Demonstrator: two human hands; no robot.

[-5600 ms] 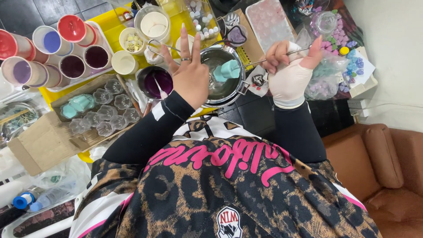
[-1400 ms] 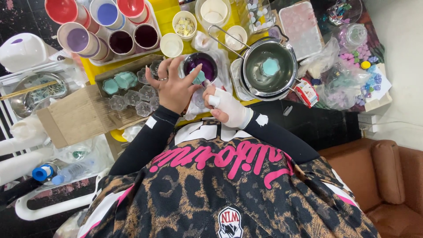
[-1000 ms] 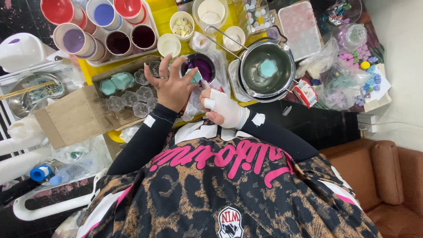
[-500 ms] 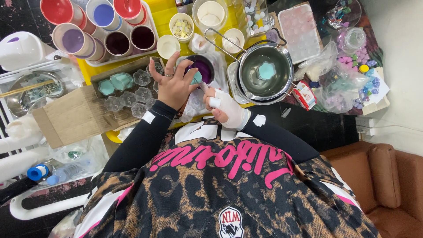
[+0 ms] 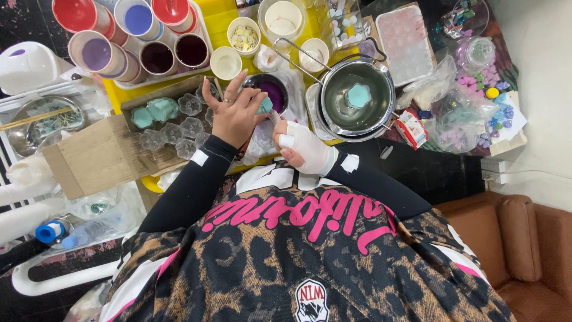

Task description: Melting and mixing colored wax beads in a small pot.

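Progress: two teal wax pieces (image 5: 156, 111) already fill cells of the clear mold tray (image 5: 179, 122) at left; most cells remain empty. The left hand (image 5: 235, 113), fingers partly spread, pinches a teal wax piece (image 5: 265, 105) near the purple cup (image 5: 271, 92); the bandaged right hand (image 5: 301, 146) is loosely curled just right of it, grasp unclear.

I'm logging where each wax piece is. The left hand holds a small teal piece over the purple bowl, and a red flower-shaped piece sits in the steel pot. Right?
Not quite. In the head view the flower-shaped piece in the steel pot is teal, not red. The rest stands: the left hand holds a small teal piece over the purple bowl.
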